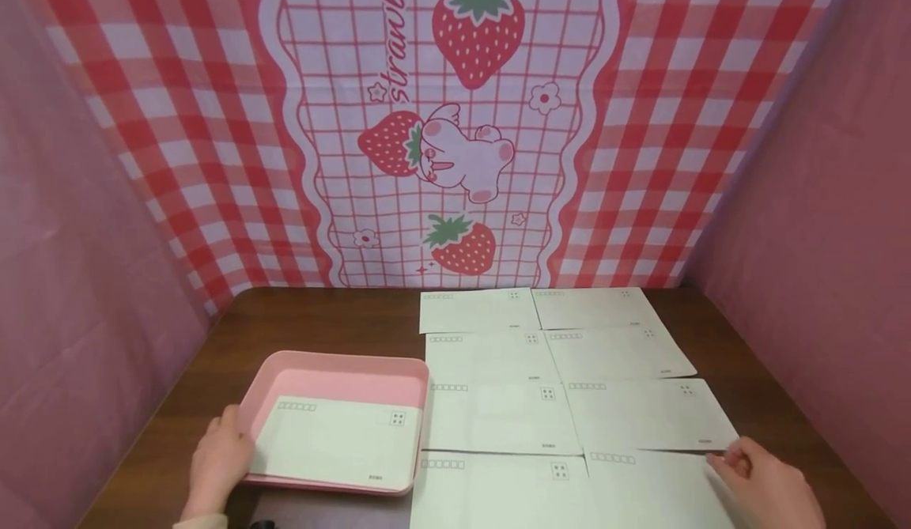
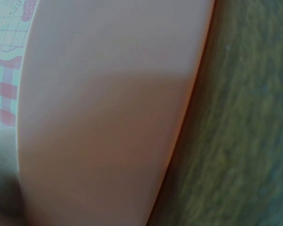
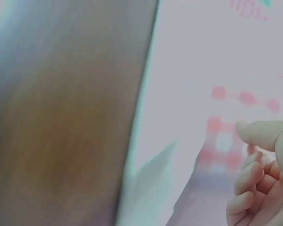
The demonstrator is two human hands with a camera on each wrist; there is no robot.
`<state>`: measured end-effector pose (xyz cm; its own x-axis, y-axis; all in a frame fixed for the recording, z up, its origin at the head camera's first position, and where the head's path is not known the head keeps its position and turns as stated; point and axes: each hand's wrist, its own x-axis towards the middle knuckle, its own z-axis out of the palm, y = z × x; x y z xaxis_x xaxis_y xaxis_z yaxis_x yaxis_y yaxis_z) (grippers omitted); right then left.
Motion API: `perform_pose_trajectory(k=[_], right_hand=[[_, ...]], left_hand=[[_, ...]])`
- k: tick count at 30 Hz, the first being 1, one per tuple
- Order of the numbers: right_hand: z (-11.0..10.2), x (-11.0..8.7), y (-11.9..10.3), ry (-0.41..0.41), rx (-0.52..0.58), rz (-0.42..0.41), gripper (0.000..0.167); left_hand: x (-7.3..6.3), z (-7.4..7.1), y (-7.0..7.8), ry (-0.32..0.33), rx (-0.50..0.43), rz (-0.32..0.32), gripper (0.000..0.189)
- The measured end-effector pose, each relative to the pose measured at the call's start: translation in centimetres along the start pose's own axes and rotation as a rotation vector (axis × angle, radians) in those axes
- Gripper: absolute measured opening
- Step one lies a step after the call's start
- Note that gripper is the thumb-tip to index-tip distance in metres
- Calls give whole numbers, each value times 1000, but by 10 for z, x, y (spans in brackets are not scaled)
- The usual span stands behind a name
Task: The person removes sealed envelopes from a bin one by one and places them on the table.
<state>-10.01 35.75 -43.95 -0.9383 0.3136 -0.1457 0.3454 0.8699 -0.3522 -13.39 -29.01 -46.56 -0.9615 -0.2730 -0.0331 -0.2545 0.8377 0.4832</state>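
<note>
At the left of the head view, my left hand (image 1: 221, 454) grips the left rim of a pink tray (image 1: 349, 361). Inside the tray lies a white envelope (image 1: 334, 446) with postcode boxes and a stamp square. The tray's outer wall (image 2: 108, 108) fills much of the left wrist view. My right hand (image 1: 772, 481), its fingers loosely curled, is at the upper right corner of the nearest right envelope (image 1: 655, 493). In the right wrist view, nothing shows between the thumb and fingers of the right hand (image 3: 262, 188).
Several more envelopes (image 1: 491, 414) lie in two columns on the brown wooden table (image 1: 192, 379), reaching the back edge. A strawberry-print cloth (image 1: 455, 118) hangs behind, with pink cloth (image 1: 804, 236) at both sides. A small black object (image 1: 263, 524) shows at the front edge.
</note>
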Motion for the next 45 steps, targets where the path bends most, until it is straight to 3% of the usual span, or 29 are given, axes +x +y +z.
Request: perform_pose_trajectory(k=[7, 13, 19, 25, 29, 33, 38, 45], right_hand=[[22, -18, -114, 126, 71, -348, 10], [60, -32, -202, 111, 194, -520, 8], [98, -51, -256, 71, 232, -785, 15], [117, -60, -292, 35, 85, -956, 22], [126, -53, -313, -67, -89, -984, 38], [136, -45, -330, -145, -260, -940, 60], [146, -43, -339, -112, -387, -875, 81], [146, -46, -346, -79, -386, -864, 79]], left_hand=[[2, -2, 1, -10, 8, -16, 44], [2, 0, 0, -19, 4, -19, 44], [3, 4, 1, -18, 1, -22, 43], [1, 6, 5, -13, -5, -12, 43], [2, 5, 4, -8, 7, -18, 43], [2, 3, 1, -7, 12, -23, 43], [1, 3, 0, 0, 5, -3, 43], [1, 1, 0, 14, 13, 1, 43]])
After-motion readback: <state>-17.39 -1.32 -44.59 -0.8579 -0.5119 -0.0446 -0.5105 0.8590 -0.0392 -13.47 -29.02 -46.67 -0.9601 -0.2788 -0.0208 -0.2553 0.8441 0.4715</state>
